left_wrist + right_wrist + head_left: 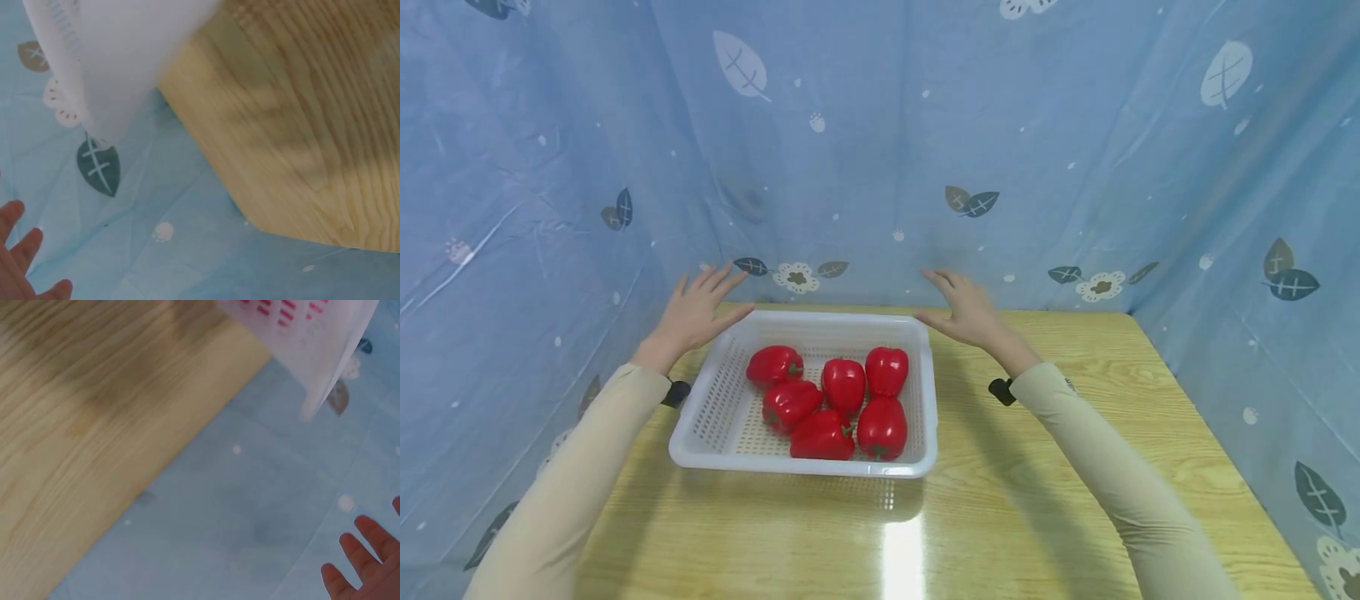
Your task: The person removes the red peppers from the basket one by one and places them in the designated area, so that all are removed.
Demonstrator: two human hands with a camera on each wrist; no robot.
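Note:
A white perforated plastic basket [805, 468] stands on the wooden table, holding several red bell peppers [882, 428]. In the head view my left hand [694, 312] is spread beside the basket's far left corner, fingers extended and nothing in them. My right hand [967, 312] is at the far right corner, its fingers and thumb apart and holding nothing. Part of the basket's side [119, 56] shows in the left wrist view, with spread fingertips low at the left. The right wrist view has the basket's corner [312, 356] at the top, red showing through its slots.
The wooden table [1060, 467] extends to the right and in front of the basket. A blue leaf-patterned curtain [865, 150] hangs close behind the table's far edge and along both sides. Dark wrist devices [1002, 391] sit at the sleeve cuffs.

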